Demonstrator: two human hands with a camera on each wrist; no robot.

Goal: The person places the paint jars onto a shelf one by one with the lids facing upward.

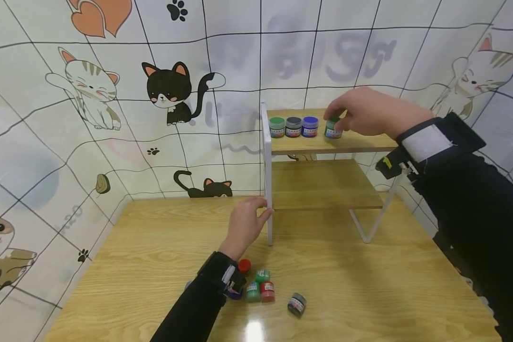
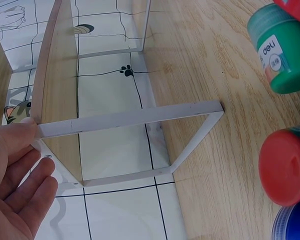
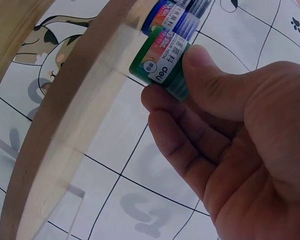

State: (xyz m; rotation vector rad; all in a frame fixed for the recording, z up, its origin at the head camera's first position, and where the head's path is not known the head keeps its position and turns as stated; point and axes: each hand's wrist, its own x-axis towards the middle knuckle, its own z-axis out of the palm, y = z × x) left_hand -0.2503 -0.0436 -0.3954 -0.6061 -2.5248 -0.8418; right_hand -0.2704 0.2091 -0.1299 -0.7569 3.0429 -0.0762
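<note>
My right hand [image 1: 363,111] pinches a dark-green paint jar [image 1: 333,130] between thumb and fingers, over the top board [image 1: 367,141] of a two-tier shelf. In the right wrist view the held jar [image 3: 162,56] shows its label beside a blue one. Left of it, a light-green jar [image 1: 277,127], a dark grey jar [image 1: 293,127] and a blue jar [image 1: 309,127] stand upright in a row. My left hand [image 1: 244,225] is at the shelf's left side, thumb and fingers gripping the white metal frame [image 2: 135,117].
Below, the lower shelf board [image 1: 325,185] is wooden. On the table [image 1: 162,247], near my left wrist, are a red-capped jar [image 1: 244,265], green jars [image 1: 253,292] and a red jar [image 1: 267,291]. A dark grey jar [image 1: 297,304] lies tilted to their right. A cat-print wall sheet [image 1: 239,61] hangs behind.
</note>
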